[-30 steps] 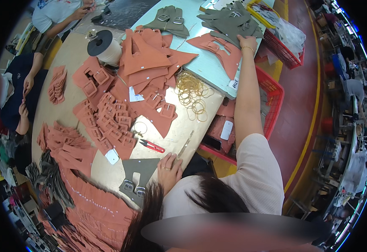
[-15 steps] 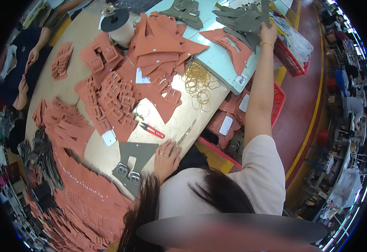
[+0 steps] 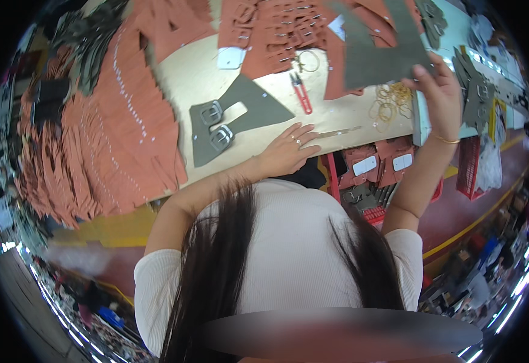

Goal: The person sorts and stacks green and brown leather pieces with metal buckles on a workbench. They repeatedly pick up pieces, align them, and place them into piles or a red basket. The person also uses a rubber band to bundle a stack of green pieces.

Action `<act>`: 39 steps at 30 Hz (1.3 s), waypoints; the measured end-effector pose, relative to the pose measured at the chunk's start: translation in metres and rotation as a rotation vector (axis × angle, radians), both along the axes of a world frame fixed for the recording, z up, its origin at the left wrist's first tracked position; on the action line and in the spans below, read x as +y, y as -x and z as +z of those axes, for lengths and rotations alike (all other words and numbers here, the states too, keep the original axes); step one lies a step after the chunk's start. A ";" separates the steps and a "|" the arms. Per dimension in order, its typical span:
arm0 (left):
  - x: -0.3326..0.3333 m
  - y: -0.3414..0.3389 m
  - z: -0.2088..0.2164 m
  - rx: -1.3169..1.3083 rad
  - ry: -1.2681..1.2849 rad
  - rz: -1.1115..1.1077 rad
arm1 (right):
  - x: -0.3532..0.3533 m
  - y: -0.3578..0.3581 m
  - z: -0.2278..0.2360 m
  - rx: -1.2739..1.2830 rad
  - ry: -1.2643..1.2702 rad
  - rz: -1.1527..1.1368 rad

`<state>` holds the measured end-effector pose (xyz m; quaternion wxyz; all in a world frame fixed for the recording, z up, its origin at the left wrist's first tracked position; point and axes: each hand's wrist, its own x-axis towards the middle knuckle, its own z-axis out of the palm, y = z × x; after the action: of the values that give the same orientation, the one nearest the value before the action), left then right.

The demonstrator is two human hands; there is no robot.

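Observation:
My right hand (image 3: 437, 91) is closed on the edge of a grey-green cut piece (image 3: 381, 65), lifted over the table and slightly blurred. On the table edge my left hand (image 3: 290, 150) lies flat with its fingers stretched out, holding nothing. Just beyond it, to the left, lies another grey-green piece (image 3: 263, 112) with a cutout and two buckles. Red-handled thread snips (image 3: 301, 95) rest a little farther off. Under the lifted piece lie terracotta pieces (image 3: 336, 75), partly covered by it.
Loose rubber bands (image 3: 391, 104) lie near the right table edge. Terracotta strips (image 3: 134, 115) are heaped at the left, and buckled terracotta pieces (image 3: 289, 39) at the back. Below the table edge stands a red basket (image 3: 333, 175). More grey-green pieces (image 3: 475, 91) lie at the right.
My right hand has come back from the far right, bringing a grey-green piece over the table. The view has turned, while my left hand still rests by the table edge.

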<state>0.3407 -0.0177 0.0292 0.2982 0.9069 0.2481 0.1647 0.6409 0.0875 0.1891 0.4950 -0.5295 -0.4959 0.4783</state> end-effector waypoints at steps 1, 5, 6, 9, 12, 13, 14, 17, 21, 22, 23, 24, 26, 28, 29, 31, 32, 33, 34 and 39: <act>-0.003 0.004 0.001 0.015 0.029 0.007 | -0.004 0.025 -0.015 0.097 -0.011 0.097; -0.008 0.016 0.006 0.024 0.076 0.027 | -0.017 0.107 -0.075 0.365 0.244 0.302; -0.008 0.017 0.006 0.031 0.086 0.003 | -0.019 0.117 -0.089 0.187 0.288 0.339; -0.006 0.022 0.009 0.029 0.099 -0.019 | -0.021 0.105 -0.114 -0.487 0.057 0.180; -0.006 0.019 0.010 0.014 0.125 -0.037 | -0.011 0.031 -0.122 -0.202 0.224 0.029; -0.006 0.017 0.009 0.005 0.128 -0.037 | -0.009 0.001 -0.124 -0.252 0.186 -0.125; -0.005 0.014 0.008 0.000 0.109 -0.057 | -0.007 -0.032 -0.126 -0.166 0.134 -0.262; -0.003 0.009 0.004 0.009 0.065 -0.077 | -0.002 -0.142 -0.129 -0.055 0.046 -0.680; 0.000 0.003 0.001 0.011 0.038 -0.068 | -0.005 -0.267 -0.140 -0.498 0.120 -1.163; 0.000 0.002 0.001 0.007 0.043 -0.061 | -0.005 -0.288 -0.144 -0.477 0.209 -1.267; 0.001 0.001 0.001 0.005 0.054 -0.049 | -0.005 -0.304 -0.148 -0.569 0.238 -1.306; 0.001 0.000 0.001 -0.003 0.049 -0.040 | -0.004 -0.315 -0.152 -0.642 0.314 -1.359; 0.002 -0.001 0.002 0.002 0.042 -0.042 | 0.002 -0.323 -0.161 -0.649 0.429 -1.449; 0.003 -0.002 0.002 0.010 0.032 -0.035 | 0.008 -0.324 -0.166 -0.689 0.503 -1.492; 0.003 -0.002 0.003 0.012 0.037 -0.033 | 0.010 -0.323 -0.166 -0.706 0.540 -1.511; 0.004 -0.002 0.003 0.024 0.051 -0.032 | 0.009 -0.326 -0.159 -0.686 0.547 -1.444; 0.003 -0.003 0.004 0.023 0.050 -0.029 | 0.006 -0.330 -0.150 -0.713 0.535 -1.382; 0.003 -0.003 0.004 0.017 0.026 -0.027 | 0.003 -0.334 -0.140 -0.746 0.534 -1.332; 0.002 -0.004 0.004 0.010 0.011 -0.016 | 0.003 -0.337 -0.129 -0.825 0.538 -1.307; 0.001 -0.006 0.003 -0.043 0.071 0.018 | 0.003 -0.338 -0.054 0.185 -0.084 -1.040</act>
<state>0.3471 -0.0172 0.0320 0.3340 0.8896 0.2556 0.1782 0.9793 0.0904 0.1349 0.7295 -0.6407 -0.1407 0.1938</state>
